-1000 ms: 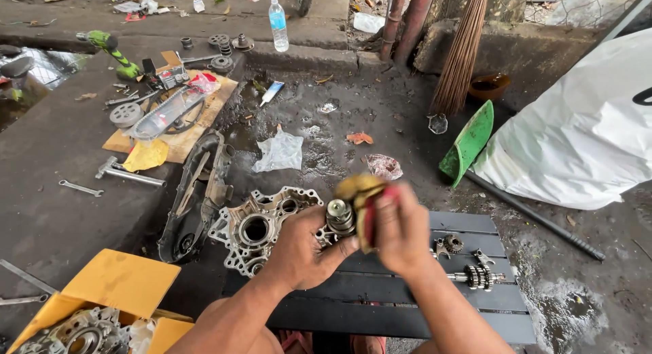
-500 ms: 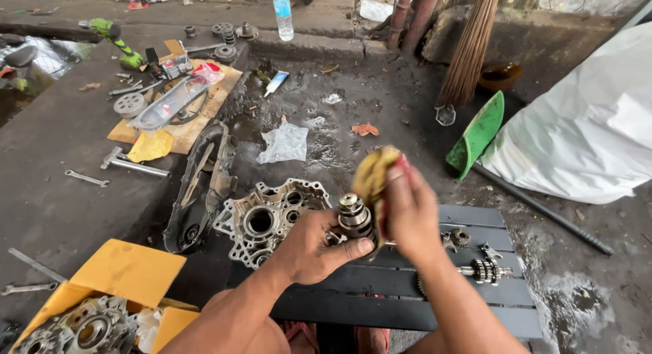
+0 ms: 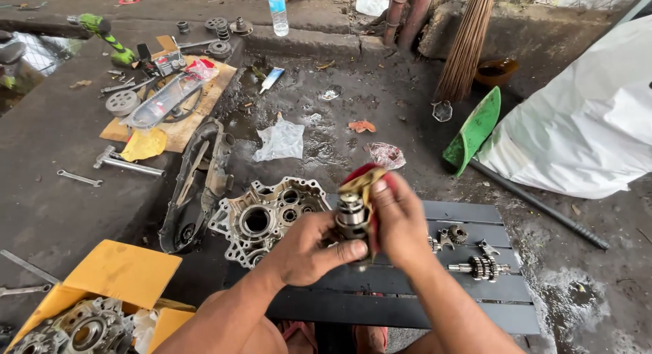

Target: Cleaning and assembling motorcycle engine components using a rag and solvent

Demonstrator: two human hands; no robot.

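My left hand (image 3: 309, 249) grips a metal gear shaft (image 3: 352, 215) and holds it upright above a dark slatted board (image 3: 441, 286). My right hand (image 3: 401, 221) presses a dirty red and yellow rag (image 3: 363, 179) around the top of that shaft. Just left of the hands an aluminium engine case half (image 3: 265, 218) with several round bores lies flat on the ground. To the right of the hands, another gear shaft (image 3: 481, 267) and a few small gears (image 3: 456, 234) rest on the board.
A black side cover (image 3: 197, 184) lies left of the case. A yellow carton (image 3: 115, 276) holds another engine case (image 3: 81, 330) at the bottom left. Cardboard (image 3: 204, 99) with tools, a wrench (image 3: 78, 178), a water bottle (image 3: 277, 9), a broom (image 3: 465, 41), a green dustpan (image 3: 475, 130) and a white sack (image 3: 584, 116) lie around.
The view has shifted slightly. My hands have stayed together on the shaft, and the rag in my right hand has turned a little around its top.
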